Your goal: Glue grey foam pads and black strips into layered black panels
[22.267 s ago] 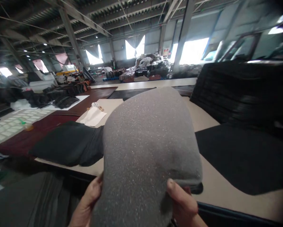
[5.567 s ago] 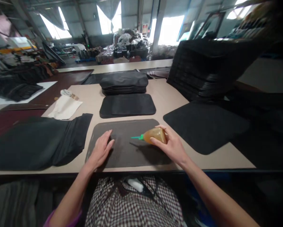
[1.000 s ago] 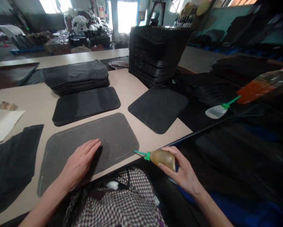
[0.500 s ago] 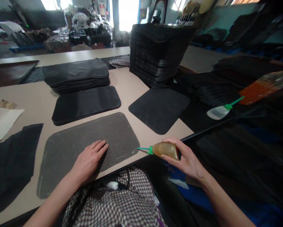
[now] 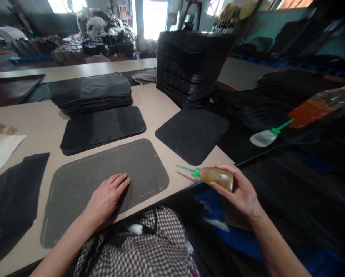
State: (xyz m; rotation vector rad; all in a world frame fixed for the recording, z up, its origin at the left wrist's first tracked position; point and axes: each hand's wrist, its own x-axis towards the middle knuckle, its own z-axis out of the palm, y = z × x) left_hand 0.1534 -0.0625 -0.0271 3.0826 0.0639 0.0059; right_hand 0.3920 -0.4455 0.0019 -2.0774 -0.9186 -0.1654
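Observation:
A grey rounded panel (image 5: 143,165) lies on the beige table (image 5: 172,154) in front of me. My left hand (image 5: 109,194) rests flat on it, fingers stretched out and holding nothing. In my right hand (image 5: 241,190) is a small squeeze bottle (image 5: 218,177) of amber liquid, gripped between thumb and fingers. Its green nozzle points left, over the table to the right of the panel's corner. Behind the panel sits a low stack of black rounded pieces (image 5: 103,129). A single black piece (image 5: 192,132) lies at an angle to the right.
Farther back are a folded black stack (image 5: 91,90) and a tall black pile (image 5: 189,65). On the right lie a clear bottle with a green nozzle (image 5: 263,138) and a bottle of orange liquid (image 5: 310,109). Black material (image 5: 13,200) and white paper (image 5: 2,150) are at the left.
My right hand has moved right and slightly up with the squeeze bottle, so the nozzle tip has left the panel's right corner. My left hand stays on the panel.

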